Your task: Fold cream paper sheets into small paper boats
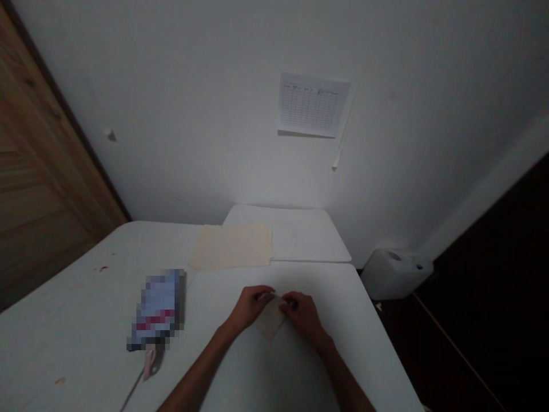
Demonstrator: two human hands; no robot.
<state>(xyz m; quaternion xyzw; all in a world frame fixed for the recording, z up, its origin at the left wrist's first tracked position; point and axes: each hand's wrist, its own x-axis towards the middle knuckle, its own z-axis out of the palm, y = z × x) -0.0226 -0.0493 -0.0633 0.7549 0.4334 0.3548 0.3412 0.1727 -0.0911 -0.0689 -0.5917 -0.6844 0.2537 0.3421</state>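
Both hands meet over a small piece of folded paper (271, 320) at the near middle of the white table. The paper is beige-grey, with one corner pointing toward me. My left hand (254, 303) pinches its upper left edge between thumb and fingers. On the upper right edge, the thumb and fingers of my right hand (301, 309) are closed in the same way. My fingers cover the far part of the paper, so its full shape is hidden.
Cream paper sheets (231, 246) lie beyond my hands on the table (223, 360). A blurred blue item with a pink strap (149, 364) rests at left. A printed sheet (313, 106) hangs on the wall. Beside the table's right edge stands a white plastic jug (390, 277).
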